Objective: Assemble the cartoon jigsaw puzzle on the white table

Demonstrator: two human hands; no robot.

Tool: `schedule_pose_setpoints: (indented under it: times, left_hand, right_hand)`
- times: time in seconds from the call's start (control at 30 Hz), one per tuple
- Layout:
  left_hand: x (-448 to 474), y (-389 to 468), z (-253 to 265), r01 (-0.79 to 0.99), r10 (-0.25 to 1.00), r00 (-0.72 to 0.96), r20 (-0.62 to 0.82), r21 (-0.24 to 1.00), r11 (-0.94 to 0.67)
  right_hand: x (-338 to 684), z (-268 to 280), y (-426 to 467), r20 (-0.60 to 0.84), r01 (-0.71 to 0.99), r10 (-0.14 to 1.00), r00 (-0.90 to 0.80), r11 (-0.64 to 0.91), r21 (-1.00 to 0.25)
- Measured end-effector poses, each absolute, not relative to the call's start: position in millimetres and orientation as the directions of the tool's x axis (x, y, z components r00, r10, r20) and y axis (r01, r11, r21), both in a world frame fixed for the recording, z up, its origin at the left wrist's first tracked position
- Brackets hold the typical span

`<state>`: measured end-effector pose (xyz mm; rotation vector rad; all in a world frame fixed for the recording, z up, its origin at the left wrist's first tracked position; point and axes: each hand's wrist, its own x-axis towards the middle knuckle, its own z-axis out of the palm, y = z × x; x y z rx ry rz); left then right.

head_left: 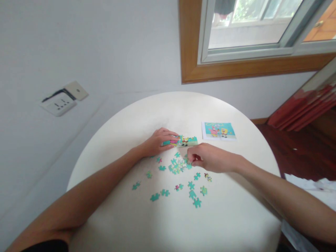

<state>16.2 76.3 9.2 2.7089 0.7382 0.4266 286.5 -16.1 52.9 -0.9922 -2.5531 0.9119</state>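
Note:
A partly joined jigsaw puzzle (193, 141) lies on the white round table, showing cartoon figures on teal. My left hand (162, 140) rests with fingers stretched over its left part. Just below the puzzle's right side, my right hand (203, 157) has its fingers curled together at the edge of a heap of loose puzzle pieces (175, 167). What its fingertips hold, if anything, is hidden. Single teal pieces such as this puzzle piece (196, 202) lie scattered nearer to me.
A reference picture card (219, 131) with the same cartoon figures lies at the table's (126, 224) back right. Behind stand a white wall with a socket (59, 104) and a wood-framed window (189, 73). A red curtain (301, 105) hangs at right.

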Motion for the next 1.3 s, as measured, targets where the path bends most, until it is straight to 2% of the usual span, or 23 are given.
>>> schedule_pose_setpoints:
  times: [0.1, 0.2, 0.3, 0.5, 0.7, 0.8, 0.93, 1.07, 1.2, 1.3]
  left_hand:
    - [16, 77, 10, 0.431, 0.527, 0.823, 0.213, 0.371, -0.823]
    - [16, 77, 9, 0.422, 0.522, 0.824, 0.221, 0.374, -0.826]
    - [16, 78, 8, 0.422, 0.519, 0.827, 0.217, 0.371, -0.827]
    - [14, 79, 5, 0.429, 0.527, 0.821, 0.219, 0.373, -0.823]
    - [13, 82, 2, 0.428, 0.523, 0.825, 0.215, 0.367, -0.826]
    - [14, 81, 3, 0.423, 0.520, 0.825, 0.223, 0.368, -0.828]
    - [15, 80, 5, 0.425, 0.524, 0.821, 0.228, 0.369, -0.827]
    - [15, 79, 6, 0.429, 0.527, 0.820, 0.223, 0.370, -0.824]
    - [15, 79, 6, 0.434, 0.530, 0.820, 0.215, 0.370, -0.822]
    - [15, 78, 6, 0.433, 0.532, 0.818, 0.216, 0.377, -0.819]
  right_hand:
    - [298, 49, -6, -0.023, 0.632, 0.823, -0.568, 0.419, -0.652]
    - [303, 43, -1, -0.101, 0.698, 0.870, -0.483, 0.313, -0.644]
    - [302, 39, -1, -0.142, 0.769, 0.892, -0.430, 0.280, -0.574]
    - [307, 45, -12, -0.055, 0.841, 0.922, -0.382, 0.323, -0.434]
    - [310, 43, -61, -0.183, 0.905, 0.936, -0.301, 0.219, -0.366]
    - [306, 38, -83, -0.197, 0.912, 0.939, -0.283, 0.199, -0.359]
    - [302, 28, -97, -0.140, 0.905, 0.944, -0.299, 0.234, -0.356]
    - [300, 22, -101, -0.100, 0.903, 0.929, -0.356, 0.314, -0.294]
    - [298, 25, -102, -0.136, 0.906, 0.913, -0.384, 0.345, -0.243]
    - [298, 26, -102, -0.174, 0.905, 0.903, -0.393, 0.345, -0.250]
